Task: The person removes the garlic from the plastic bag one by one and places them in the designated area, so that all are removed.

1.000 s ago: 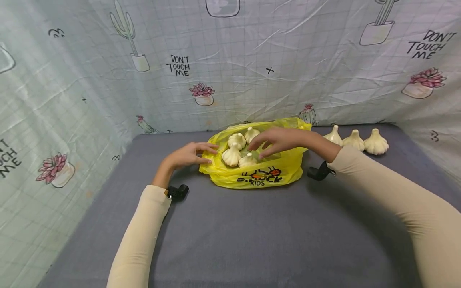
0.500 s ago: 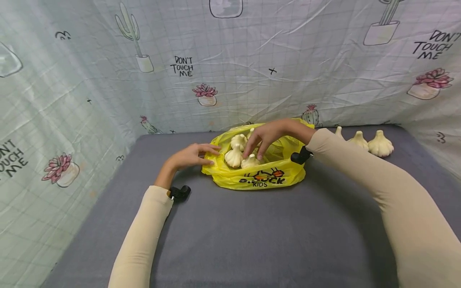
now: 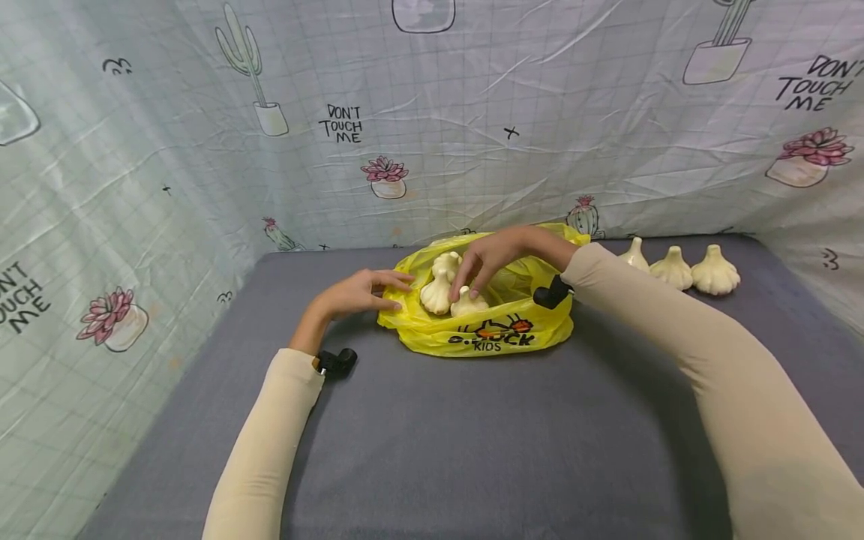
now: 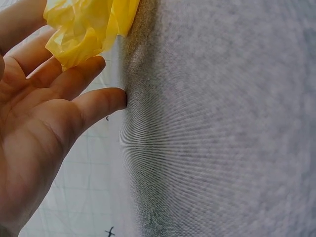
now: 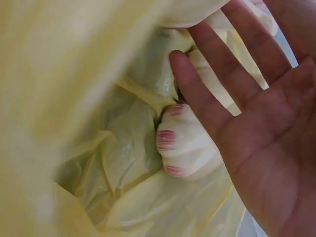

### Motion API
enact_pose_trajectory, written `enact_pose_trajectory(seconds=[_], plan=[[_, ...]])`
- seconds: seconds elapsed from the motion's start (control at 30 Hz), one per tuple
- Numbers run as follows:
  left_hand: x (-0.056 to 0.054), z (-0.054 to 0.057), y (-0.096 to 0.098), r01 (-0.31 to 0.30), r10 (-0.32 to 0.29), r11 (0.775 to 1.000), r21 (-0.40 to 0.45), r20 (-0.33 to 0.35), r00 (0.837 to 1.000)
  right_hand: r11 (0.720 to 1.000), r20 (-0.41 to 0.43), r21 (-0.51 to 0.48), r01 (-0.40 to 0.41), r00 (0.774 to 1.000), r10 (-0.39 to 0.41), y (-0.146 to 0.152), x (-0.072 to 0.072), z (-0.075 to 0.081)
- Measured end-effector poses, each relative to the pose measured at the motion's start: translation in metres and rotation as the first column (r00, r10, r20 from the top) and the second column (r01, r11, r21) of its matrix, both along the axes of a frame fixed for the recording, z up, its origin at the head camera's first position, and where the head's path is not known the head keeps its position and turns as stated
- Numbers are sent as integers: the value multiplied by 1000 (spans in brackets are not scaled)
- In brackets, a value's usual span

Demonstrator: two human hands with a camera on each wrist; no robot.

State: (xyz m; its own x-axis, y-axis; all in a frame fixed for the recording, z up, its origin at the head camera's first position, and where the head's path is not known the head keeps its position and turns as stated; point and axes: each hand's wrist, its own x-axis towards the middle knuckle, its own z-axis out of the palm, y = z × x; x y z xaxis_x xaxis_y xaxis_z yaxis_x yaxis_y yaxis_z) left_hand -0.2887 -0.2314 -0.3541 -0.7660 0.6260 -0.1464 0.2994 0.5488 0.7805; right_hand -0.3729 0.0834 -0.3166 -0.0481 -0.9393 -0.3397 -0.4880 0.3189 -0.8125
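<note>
Yellow bag (image 3: 482, 330) held garlic bulbs (image 3: 436, 294); relaxed left hand (image 3: 354, 292) touched its left rim; right hand (image 3: 496, 253), grip unclear, was inside.

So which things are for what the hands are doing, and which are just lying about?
For the job:
yellow plastic bag, touched by the left hand
garlic bulbs in the bag, where the right hand reaches
probably the three garlic bulbs outside the bag too, since they look alike

Just there:
grey table cover
curtain printed with potted plants
black wrist cameras
</note>
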Motion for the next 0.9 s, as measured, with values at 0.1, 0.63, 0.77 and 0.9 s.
enact_pose_trajectory(seconds=[0.1, 0.63, 0.77, 0.9], plan=[[1, 1, -1, -3, 3, 1000, 1, 1, 1000, 999, 29, 31, 11, 999, -12, -2, -1, 3], [1, 0, -1, 4, -4, 1000, 7, 0, 1000, 992, 92, 31, 122, 988, -124, 3, 0, 0], [2, 1, -1, 4, -4, 1000, 8, 1, 1000, 983, 114, 21, 184, 976, -185, 9, 2, 7], [2, 1, -1, 10, -10, 1000, 8, 4, 1000, 979, 46, 2, 206, 978, -206, 15, 3, 15]])
